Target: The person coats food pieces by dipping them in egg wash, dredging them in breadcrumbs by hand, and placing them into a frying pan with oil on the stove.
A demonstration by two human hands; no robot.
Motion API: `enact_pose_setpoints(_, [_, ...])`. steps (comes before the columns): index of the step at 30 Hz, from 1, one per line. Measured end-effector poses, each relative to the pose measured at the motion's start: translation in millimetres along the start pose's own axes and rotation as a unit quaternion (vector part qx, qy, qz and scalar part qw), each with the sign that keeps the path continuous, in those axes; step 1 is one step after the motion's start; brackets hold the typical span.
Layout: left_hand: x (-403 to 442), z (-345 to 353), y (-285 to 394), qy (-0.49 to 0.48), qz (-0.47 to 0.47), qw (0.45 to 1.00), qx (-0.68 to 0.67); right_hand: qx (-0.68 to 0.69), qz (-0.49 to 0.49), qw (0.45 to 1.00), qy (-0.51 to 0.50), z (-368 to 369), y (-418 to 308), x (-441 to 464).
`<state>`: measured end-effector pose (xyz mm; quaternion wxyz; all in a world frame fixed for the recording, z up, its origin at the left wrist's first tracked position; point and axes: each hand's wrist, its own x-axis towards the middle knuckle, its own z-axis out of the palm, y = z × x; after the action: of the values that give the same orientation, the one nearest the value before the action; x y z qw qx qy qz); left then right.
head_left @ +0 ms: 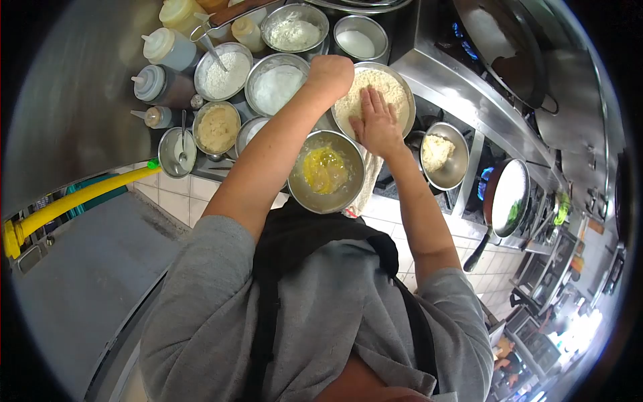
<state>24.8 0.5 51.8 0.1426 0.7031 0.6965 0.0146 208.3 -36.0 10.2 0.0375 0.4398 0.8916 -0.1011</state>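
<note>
My right hand [378, 122] lies flat, fingers stretched out, on pale breadcrumbs [358, 94] in a metal bowl [409, 100]. My left hand [333, 72] is closed in a fist at that bowl's upper left edge. Its fingertips are turned away, so what it grips, if anything, is hidden. Nearer my body stands a metal bowl [296, 191] of beaten yellow egg [325, 169]. Left of my left hand is a bowl of white powder [276, 87]. To the right of my right hand, a small bowl [454, 175] has a crumb-coated lump [437, 153] in it.
Lit burners carry a frying pan [510, 201], its handle toward me, and a large pan [499, 40] at upper right. Squeeze bottles [167, 50] and several bowls crowd the upper left. A spoon [183, 137] stands in one. A yellow pipe [80, 194] runs at left.
</note>
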Motion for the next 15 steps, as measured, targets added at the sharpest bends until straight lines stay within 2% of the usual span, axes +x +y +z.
enact_pose_setpoints(1, [-0.9, -1.3, -0.2, -0.005, -0.002, 1.0, -0.012, 0.032, 0.01, 0.999, 0.02, 0.3, -1.3, -2.6])
enact_pose_setpoints(5, [4.0, 1.6, -2.2, 0.0, -0.003, 1.0, -0.019, -0.017, 0.005, 0.999, -0.036, -14.2, -2.2, -1.7])
enact_pose_setpoints(6, [4.6, 3.0, -2.4, -0.008, -0.01, 1.0, -0.017, -0.002, -0.009, 1.0, 0.028, -7.5, -3.6, -5.2])
enact_pose_setpoints(10, [3.6, 3.3, -1.4, 0.0, 0.005, 1.0, -0.027, -0.038, -0.008, 0.998, -0.05, -18.1, 4.9, 3.1])
enact_pose_setpoints(13, [2.4, 4.8, -1.9, 0.021, -0.005, 1.0, -0.019, -0.031, -0.001, 1.0, -0.001, -3.3, 1.0, -6.0])
enact_pose_setpoints(14, [4.1, 3.2, -0.7, -0.019, -0.011, 1.0, -0.011, -0.014, 0.006, 1.0, -0.024, -0.6, 5.3, -2.8])
enact_pose_setpoints(15, [3.2, 2.2, 1.2, -0.019, -0.004, 1.0, -0.009, -0.013, 0.012, 1.0, -0.022, -10.0, 4.5, -4.5])
